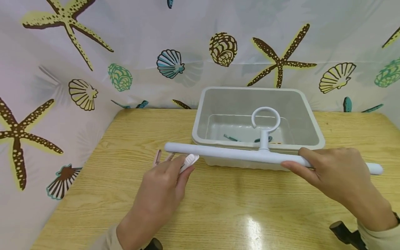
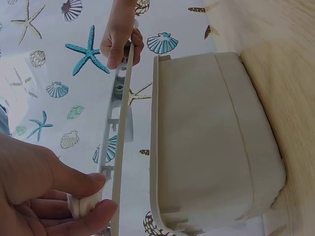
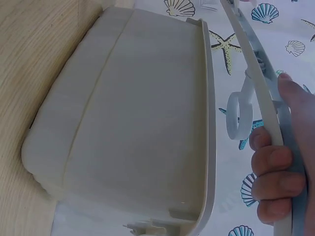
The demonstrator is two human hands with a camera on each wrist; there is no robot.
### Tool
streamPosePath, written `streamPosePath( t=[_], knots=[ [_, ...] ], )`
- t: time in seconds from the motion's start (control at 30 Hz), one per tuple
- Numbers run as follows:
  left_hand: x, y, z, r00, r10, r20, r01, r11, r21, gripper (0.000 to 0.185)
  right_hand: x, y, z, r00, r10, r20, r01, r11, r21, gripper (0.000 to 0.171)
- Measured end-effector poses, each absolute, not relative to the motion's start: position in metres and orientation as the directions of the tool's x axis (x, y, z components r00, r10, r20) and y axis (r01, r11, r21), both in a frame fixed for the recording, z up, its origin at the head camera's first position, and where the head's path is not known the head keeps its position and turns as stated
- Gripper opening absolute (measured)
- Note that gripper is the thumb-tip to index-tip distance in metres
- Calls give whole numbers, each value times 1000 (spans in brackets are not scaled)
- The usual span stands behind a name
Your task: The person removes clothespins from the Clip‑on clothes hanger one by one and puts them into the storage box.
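My right hand (image 1: pixel 340 173) grips a long white hanger bar (image 1: pixel 218 151) near its right end, fingers curled round it in the right wrist view. From the bar's middle rises an open ring hook (image 1: pixel 279 119). My left hand (image 1: pixel 162 187) pinches a small white clip-like piece (image 1: pixel 189 160) just below the bar's left end; in the left wrist view this piece (image 2: pixel 86 202) sits between thumb and fingers, close to the bar. Whether it touches the bar I cannot tell. Fittings (image 2: pixel 118 91) line the bar's underside. Thin pinkish prongs (image 1: pixel 158 158) show behind the left hand.
Behind the bar stands a pale grey plastic bin (image 1: pixel 250 89) on the wooden table (image 1: pixel 218 208). A green piece (image 1: pixel 230 138) and a dark piece (image 1: pixel 263 139) lie inside it. A curtain (image 1: pixel 193 21) printed with shells and starfish hangs behind and at the left.
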State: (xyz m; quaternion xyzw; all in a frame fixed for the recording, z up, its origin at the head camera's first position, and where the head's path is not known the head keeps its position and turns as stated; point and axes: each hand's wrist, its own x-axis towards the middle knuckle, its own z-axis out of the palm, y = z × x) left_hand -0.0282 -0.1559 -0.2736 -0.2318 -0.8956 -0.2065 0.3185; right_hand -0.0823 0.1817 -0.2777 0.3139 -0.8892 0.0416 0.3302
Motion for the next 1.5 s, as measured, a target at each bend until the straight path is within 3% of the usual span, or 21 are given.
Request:
streamPosePath(
  t=[0.13,0.6,1.5],
  knots=[
    [-27,-155,-273,-688,287,666,545,810,215,22,-83,183,-278,-561,-527,638,-578,801,154,62],
    [-19,-158,-268,-805,291,518,458,858,230,14,-86,183,-276,-498,-556,665,-601,774,198,63],
    [-13,-163,-261,-792,310,526,484,844,232,17,-80,178,-269,-455,-555,696,-621,758,199,60]
  ],
)
